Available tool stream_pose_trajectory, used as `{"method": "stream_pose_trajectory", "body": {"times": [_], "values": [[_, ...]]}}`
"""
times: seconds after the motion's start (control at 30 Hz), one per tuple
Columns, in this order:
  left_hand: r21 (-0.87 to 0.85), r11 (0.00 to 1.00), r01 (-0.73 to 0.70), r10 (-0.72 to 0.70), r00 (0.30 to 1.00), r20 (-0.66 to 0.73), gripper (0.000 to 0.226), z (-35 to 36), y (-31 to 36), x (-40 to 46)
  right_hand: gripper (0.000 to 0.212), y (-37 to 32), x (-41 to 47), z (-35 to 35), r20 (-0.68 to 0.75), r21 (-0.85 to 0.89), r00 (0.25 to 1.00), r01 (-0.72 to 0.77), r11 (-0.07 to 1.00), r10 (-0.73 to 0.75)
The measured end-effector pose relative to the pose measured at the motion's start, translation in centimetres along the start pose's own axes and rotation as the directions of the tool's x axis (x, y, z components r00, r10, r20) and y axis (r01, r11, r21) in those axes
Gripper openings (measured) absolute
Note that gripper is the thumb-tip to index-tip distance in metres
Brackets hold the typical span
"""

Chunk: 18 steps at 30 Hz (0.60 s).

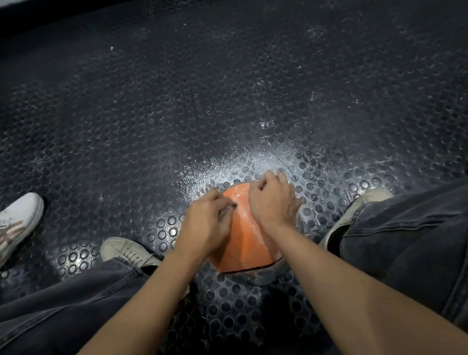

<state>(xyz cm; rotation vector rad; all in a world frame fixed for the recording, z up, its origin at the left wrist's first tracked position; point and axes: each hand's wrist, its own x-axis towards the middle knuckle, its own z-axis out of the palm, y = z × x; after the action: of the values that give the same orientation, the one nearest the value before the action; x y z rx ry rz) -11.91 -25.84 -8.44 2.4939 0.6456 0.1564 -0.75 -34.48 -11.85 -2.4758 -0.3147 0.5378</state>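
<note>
An orange bowl, dusted inside with white powder, sits on the black studded floor mat between my feet. My left hand reaches into its left side, the fingers curled and their tips down in the powder; I see nothing held in them. My right hand lies over the bowl's far right rim with the fingers curled round the edge and the thumb sticking out to the right. Both hands hide much of the bowl's inside.
White powder is scattered on the mat beyond the bowl. My shoes and dark jeans flank the bowl. Another person's white sneaker stands at the left edge.
</note>
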Motion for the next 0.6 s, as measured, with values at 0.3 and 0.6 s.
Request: {"method": "stream_pose_trajectory", "body": {"times": [0.3,0.6], "values": [[-0.014,0.995,0.101,-0.101,0.995,-0.006,0.016,-0.1,-0.3,0.3,0.019,0.4,0.1,0.2,0.014,-0.008,0.998,0.069,0.998,-0.068],[-0.023,0.995,0.094,-0.093,0.996,0.007,0.016,-0.1,-1.1,1.1,0.018,0.9,0.1,0.2,0.05,-0.037,0.992,0.115,0.993,-0.113]]}}
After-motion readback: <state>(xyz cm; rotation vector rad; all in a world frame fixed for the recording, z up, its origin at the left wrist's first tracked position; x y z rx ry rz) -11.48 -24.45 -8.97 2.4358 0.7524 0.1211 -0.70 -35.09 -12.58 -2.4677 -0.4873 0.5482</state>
